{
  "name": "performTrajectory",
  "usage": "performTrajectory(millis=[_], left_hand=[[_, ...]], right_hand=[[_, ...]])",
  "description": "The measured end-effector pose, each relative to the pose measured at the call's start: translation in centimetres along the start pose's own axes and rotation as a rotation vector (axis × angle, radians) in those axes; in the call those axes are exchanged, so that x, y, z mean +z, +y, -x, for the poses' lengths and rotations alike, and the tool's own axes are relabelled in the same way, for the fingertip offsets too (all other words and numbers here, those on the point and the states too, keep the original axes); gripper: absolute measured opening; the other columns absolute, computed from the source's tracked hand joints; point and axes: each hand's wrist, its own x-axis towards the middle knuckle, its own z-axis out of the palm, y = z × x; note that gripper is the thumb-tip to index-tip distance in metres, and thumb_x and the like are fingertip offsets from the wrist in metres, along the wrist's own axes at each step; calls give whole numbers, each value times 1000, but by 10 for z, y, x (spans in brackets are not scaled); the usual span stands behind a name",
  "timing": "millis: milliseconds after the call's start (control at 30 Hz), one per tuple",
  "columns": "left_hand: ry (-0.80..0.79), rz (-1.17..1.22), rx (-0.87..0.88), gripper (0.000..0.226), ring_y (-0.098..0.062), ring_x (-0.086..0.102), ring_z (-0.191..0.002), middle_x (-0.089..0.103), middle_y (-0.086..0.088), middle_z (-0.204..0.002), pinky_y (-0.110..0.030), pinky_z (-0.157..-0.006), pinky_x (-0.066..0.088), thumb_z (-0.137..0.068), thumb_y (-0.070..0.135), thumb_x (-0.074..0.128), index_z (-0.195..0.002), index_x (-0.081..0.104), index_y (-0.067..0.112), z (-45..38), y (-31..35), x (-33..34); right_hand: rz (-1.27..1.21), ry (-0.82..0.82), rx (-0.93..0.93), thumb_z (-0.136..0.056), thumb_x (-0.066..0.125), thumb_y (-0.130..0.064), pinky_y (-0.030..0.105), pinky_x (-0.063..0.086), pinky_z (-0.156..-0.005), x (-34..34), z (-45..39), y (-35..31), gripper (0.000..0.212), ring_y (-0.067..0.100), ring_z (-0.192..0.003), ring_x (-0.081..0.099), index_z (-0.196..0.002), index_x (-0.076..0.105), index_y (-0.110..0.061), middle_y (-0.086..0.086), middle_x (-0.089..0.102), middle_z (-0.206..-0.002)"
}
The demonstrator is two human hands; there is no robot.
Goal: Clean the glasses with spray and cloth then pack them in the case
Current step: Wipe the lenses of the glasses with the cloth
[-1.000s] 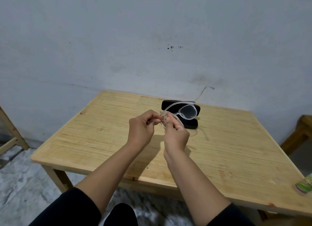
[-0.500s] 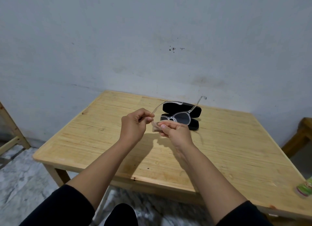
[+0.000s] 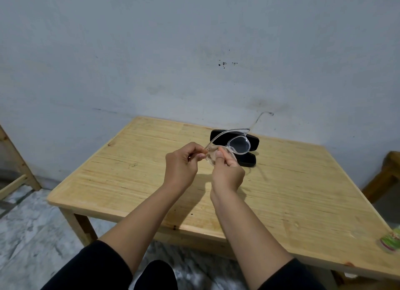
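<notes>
Clear-framed glasses (image 3: 239, 146) are held up above the wooden table (image 3: 292, 188), temples unfolded, one pointing up and right. My left hand (image 3: 181, 167) pinches the frame at its left end. My right hand (image 3: 227, 173) presses a small pale cloth (image 3: 213, 157) over the left lens with thumb and fingers. The right lens is bare. Behind the hands, an open black case (image 3: 253, 141) lies on the table near the wall.
A small green and white spray bottle (image 3: 390, 242) lies at the table's right front edge. A wooden frame (image 3: 13, 166) stands at the left, a wooden stool (image 3: 387, 175) at the right. A grey wall is behind the table.
The glasses tilted flatter half a second ago and are now tipped back up. My right hand shifted with the cloth on the left lens. The case has not moved.
</notes>
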Motion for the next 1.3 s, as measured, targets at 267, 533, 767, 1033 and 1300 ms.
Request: performTrajectory(millis=[267, 533, 767, 1033, 1300], left_hand=[[5, 26, -43, 14, 2, 65, -75, 71, 7, -79, -11, -70, 50, -78, -2, 66, -81, 71, 11, -8, -3, -6], [17, 26, -130, 21, -2, 68, -77, 72, 5, -79, -11, -75, 50, -79, -1, 66, -74, 70, 20, -10, -10, -33], [109, -23, -157, 23, 4, 67, -78, 70, 20, -74, -7, -76, 49, -79, 0, 67, -76, 71, 22, -15, -22, -84], [259, -243, -129, 14, 10, 63, -85, 70, 3, -90, 0, -82, 41, -77, -4, 67, -82, 73, 8, -3, -56, -167], [256, -387, -156, 16, -11, 65, -80, 72, -14, -97, 5, -75, 40, -80, -10, 61, -87, 72, -2, 16, -86, -183]], right_hand=[[35, -402, 110, -87, 61, -2, 14, 54, -71, -8, -11, -3, 17, 6, -70, 67, -82, 71, -15, 0, 70, -95], [283, -712, -18, -86, 59, 2, 20, 52, -78, -20, -16, -11, 31, 1, -71, 64, -73, 73, -22, -13, 73, -72], [154, -597, 102, -87, 58, 1, 19, 52, -81, -20, -11, 1, 24, 12, -82, 65, -76, 73, -14, 1, 73, -88], [20, -504, 289, -88, 57, 0, 34, 47, -98, -26, -12, 17, 20, 25, -102, 63, -79, 72, -8, 12, 71, -101], [-56, -488, 350, -87, 56, 1, 24, 56, -80, -22, -5, 23, 16, 23, -102, 64, -83, 70, -5, 13, 67, -112]])
